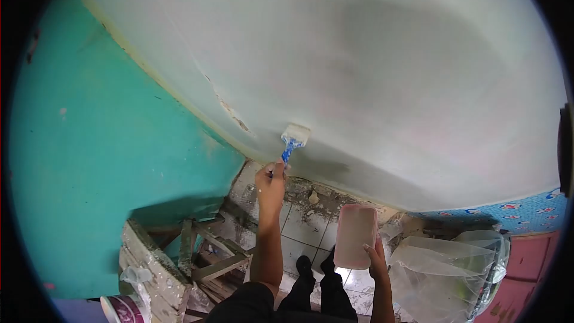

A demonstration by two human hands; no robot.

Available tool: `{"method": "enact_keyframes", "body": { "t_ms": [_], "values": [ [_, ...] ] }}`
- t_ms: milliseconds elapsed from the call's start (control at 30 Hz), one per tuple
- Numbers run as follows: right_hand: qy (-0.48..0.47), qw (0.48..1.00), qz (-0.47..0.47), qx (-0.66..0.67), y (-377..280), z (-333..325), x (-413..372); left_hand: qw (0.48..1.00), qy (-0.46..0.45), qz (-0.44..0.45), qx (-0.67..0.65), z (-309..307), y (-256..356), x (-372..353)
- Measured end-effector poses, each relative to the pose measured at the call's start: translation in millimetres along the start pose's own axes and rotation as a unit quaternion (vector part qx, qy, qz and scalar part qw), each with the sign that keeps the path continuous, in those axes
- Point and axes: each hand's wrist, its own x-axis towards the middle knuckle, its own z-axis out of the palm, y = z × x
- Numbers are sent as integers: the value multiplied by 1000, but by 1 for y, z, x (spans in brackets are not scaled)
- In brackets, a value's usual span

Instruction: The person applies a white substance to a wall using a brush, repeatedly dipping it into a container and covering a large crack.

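My left hand (pixel 271 179) is wrapped round the blue handle of a paint brush (pixel 293 138), whose wide pale bristles touch the white wall (pixel 382 84). Low on that wall, a darker, damp-looking patch spreads to the right of the brush. At the lower right, my right hand (pixel 376 258) grips the right edge of a pink rectangular tub (pixel 354 239) with greyish-white contents. Left of the brush, the wall has a cracked, peeling streak (pixel 233 115).
A green wall (pixel 119 137) meets the white one at the left. Below it stands a paint-spattered wooden structure (pixel 156 269), beside a bucket (pixel 122 309). Plastic sheeting (pixel 445 263) covers something at the lower right, near a pink cabinet (pixel 526 257). The tiled floor (pixel 302 224) is dirty.
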Motion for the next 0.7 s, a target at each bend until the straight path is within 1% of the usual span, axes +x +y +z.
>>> {"method": "enact_keyframes", "body": {
  "t_ms": [67, 133, 167, 200, 267, 333, 367, 433, 500, 533, 600, 700],
  "values": [
    [-10, 1000, -3, 11, -32, 8, -4, 998, 3, 49, -35, -2, 58, -16],
    [-25, 1000, -14, 5, -56, 14, -8, 991, 15, 103, -79, -2, 102, -28],
    [-31, 999, -19, -2, -67, 14, -11, 987, 10, 109, -120, -3, 115, -31],
    [-40, 999, -30, -11, -76, 12, -11, 986, 4, 117, -116, 1, 121, -29],
    [-46, 999, -21, -13, -86, 9, -16, 986, -7, 127, -103, 4, 114, -26],
    [-56, 998, -20, -23, -104, 9, -15, 989, -20, 136, -51, 11, 71, -12],
    [-60, 998, -22, -21, -105, 7, -16, 990, -27, 137, -24, 15, 37, -4],
    [-71, 997, -25, -21, -105, -1, -13, 990, -34, 135, -16, 19, -55, 9],
    [-74, 997, -13, -26, -105, -4, -15, 998, -38, 51, 9, 17, -148, 15],
    [-75, 997, -11, -30, -107, -6, -13, 998, -32, 36, 28, 13, -178, 13],
    [-71, 996, -14, -51, -105, -8, -14, 998, -24, 8, 61, 15, -223, 9],
    [-59, 997, -1, -51, -112, -8, -17, 991, 12, -119, 59, 14, -259, 12]
  ]
}}
